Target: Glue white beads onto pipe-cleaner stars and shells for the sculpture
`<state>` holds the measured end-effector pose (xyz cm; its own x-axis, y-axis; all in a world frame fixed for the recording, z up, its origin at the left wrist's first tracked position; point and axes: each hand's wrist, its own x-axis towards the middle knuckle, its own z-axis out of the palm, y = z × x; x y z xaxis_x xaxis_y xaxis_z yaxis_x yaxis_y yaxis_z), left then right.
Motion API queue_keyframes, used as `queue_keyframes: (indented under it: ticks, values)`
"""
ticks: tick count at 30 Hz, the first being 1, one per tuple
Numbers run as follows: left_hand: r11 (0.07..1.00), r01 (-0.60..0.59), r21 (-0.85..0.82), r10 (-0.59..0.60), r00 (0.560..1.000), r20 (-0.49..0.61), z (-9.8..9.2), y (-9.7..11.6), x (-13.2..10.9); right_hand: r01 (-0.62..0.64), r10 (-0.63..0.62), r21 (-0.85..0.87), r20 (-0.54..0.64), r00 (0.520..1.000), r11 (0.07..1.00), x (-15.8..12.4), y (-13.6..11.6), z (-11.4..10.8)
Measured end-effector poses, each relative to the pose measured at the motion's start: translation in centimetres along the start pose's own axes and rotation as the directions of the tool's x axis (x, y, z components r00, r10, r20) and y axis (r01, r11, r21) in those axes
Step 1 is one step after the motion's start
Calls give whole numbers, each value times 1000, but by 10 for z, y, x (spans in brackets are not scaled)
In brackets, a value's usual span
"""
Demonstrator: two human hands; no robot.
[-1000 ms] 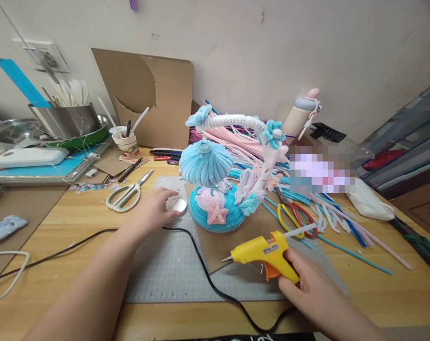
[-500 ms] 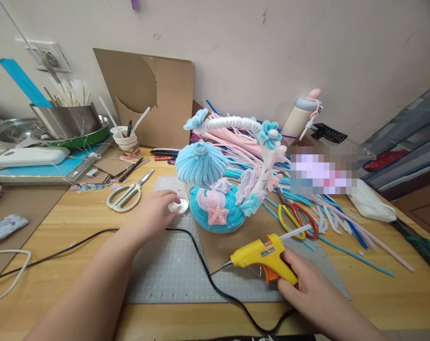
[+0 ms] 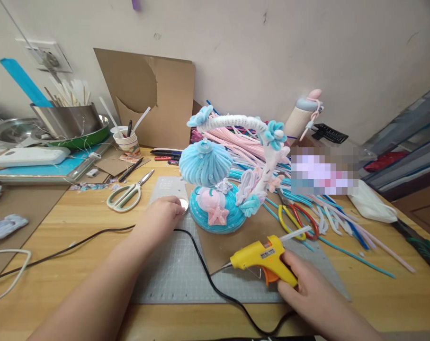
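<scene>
My right hand [image 3: 303,279] is wrapped round the handle of a yellow hot glue gun [image 3: 259,258]. Its nozzle points left, close over a piece of brown cardboard, and a clear glue stick pokes out of its back. My left hand [image 3: 167,208] is closed at a small white round dish [image 3: 184,204], partly covering it; whatever is between the fingertips is hidden. Just right of that hand stands a pipe-cleaner lamp [image 3: 218,206] with a turquoise round base, a pink starfish, a white arched stem with flowers, and a hanging blue shell-like shade [image 3: 205,163].
A grey cutting mat [image 3: 165,284] lies beneath, crossed by a black cord [image 3: 204,265]. Scissors [image 3: 129,192] lie at left, pliers [image 3: 300,222] at right. Behind the lamp is a heap of pipe cleaners [image 3: 229,137]. Cardboard [image 3: 175,104] leans against the wall.
My left hand has shifted slightly right, and its fingers have drawn together over the dish. The lamp's arch and shade have swayed a little to the right. The glue gun has hardly moved.
</scene>
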<state>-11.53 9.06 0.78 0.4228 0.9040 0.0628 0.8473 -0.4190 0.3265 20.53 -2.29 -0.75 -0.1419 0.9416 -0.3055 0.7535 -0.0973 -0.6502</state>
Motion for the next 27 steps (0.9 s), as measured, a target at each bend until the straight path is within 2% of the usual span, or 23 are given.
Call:
queue_keyframes:
  ticks: [9,17,21,27]
  values:
    - [983,116,139,-129,988,86,-3,4,4,1,-1,38,12,1000,999,1,-1,-1]
    - [974,87,209,-122,979,162,-15,5,6,4,-5,15,16,1000,1000,2,-1,0]
    - [968,101,228,-165,946,279,-16,-2,11,13,-14,16,12,1000,1000,3,-2,-1]
    - [953,122,276,-236,872,430,-21,-3,26,29,-29,22,2,1000,999,3,-2,-1]
